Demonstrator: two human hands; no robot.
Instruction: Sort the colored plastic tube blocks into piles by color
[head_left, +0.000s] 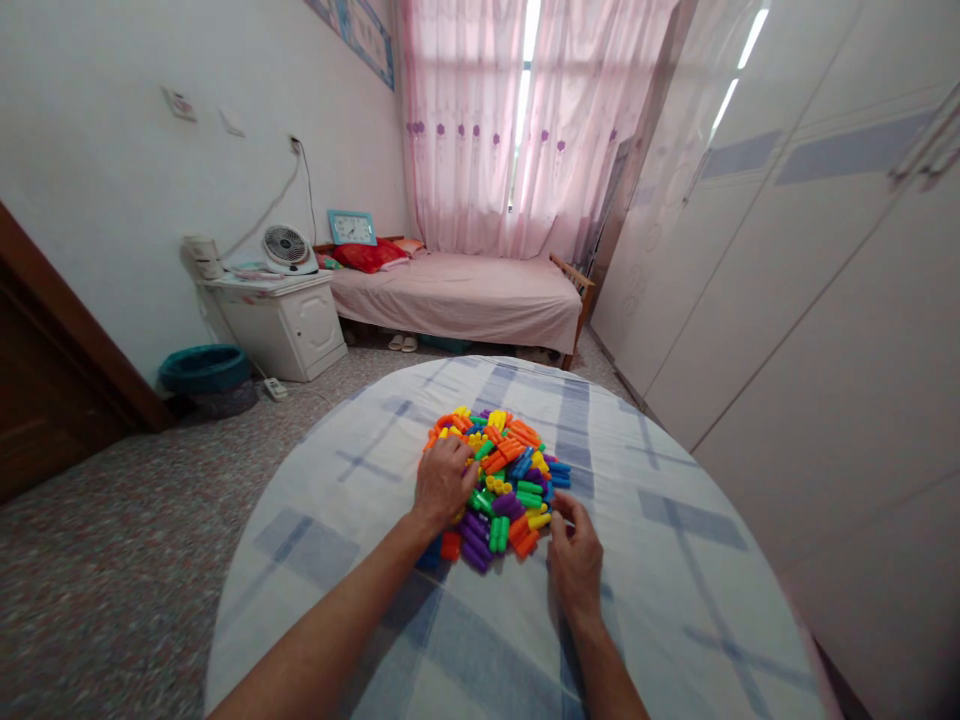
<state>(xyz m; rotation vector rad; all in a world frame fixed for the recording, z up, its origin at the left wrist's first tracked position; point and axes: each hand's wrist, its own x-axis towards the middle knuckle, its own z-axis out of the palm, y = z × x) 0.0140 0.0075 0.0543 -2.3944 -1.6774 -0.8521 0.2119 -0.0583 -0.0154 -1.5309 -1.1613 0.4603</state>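
A heap of bright plastic building pieces, shaped like short joined tubes in orange, yellow, green, blue and purple, lies on the round table. My left hand rests over the heap's left side, fingers bent down among the pieces; whatever they close on is hidden behind the hand. At the right edge of the heap is my right hand, with thumb and fingers curled together beside blue and yellow pieces. What sits between those fingertips is too small to make out. A purple piece and a green piece lie at the near edge.
A checked cloth covers the table. Beyond it stand a bed, a white cabinet with a fan on top, and a lined bin. Tall wardrobe doors line the right side.
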